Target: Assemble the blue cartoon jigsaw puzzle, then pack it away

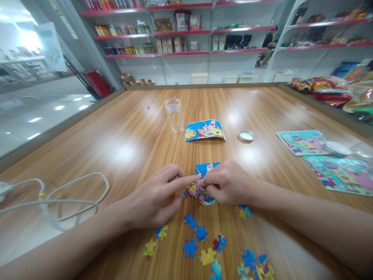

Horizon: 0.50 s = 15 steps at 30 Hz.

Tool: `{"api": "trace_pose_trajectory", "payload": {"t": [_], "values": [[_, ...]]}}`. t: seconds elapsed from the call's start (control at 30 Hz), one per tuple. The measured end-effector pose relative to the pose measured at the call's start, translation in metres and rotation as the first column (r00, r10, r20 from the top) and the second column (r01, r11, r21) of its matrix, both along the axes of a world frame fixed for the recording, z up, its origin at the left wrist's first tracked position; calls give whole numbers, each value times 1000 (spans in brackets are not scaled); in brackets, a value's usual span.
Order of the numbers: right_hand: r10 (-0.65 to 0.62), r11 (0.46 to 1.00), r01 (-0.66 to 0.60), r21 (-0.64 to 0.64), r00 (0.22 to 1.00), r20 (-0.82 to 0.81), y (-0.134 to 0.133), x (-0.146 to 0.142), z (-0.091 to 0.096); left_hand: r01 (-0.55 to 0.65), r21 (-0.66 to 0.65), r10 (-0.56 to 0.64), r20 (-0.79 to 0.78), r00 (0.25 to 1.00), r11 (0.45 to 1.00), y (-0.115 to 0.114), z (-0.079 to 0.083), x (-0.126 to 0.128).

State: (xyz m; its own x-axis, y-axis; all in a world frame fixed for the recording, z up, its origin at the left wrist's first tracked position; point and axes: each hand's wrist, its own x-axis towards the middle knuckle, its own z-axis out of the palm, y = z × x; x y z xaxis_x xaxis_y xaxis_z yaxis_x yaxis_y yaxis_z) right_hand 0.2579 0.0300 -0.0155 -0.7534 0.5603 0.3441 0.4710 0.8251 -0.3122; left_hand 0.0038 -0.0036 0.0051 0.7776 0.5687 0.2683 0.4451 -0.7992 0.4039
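Pinning the colourful, part-joined cardboard jigsaw patch [207, 169] flat on the wooden bench [116, 144], my left hand [157, 200] presses with spread fingers; my right hand [230, 182] pinches its edge, loose blue jigsaw pieces [201, 233] within reach.

The table [116, 147] is glossy wood, the jar [174, 114] clear plastic, puzzle pieces [190, 247] cardboard.

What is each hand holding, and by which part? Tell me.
Right hand pinches the puzzle patch at its right edge; left hand only fingertip-touches its left edge.
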Motion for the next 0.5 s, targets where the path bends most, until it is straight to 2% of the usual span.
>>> {"api": "trace_pose_trajectory", "payload": {"t": [0.07,0.27,0.5], "values": [[2,1000,-2,-15,1000,10,0,0,2,-3,40,1,41,999,999,1,0,-2],[-1,1000,2,-13,999,41,1,-1,6,-7,25,10,-118,993,1000,7,-6,-5],[0,1000,-2,22,997,73,2,0,5,-7,42,11,-97,995,999,8,-9,-5]]}}
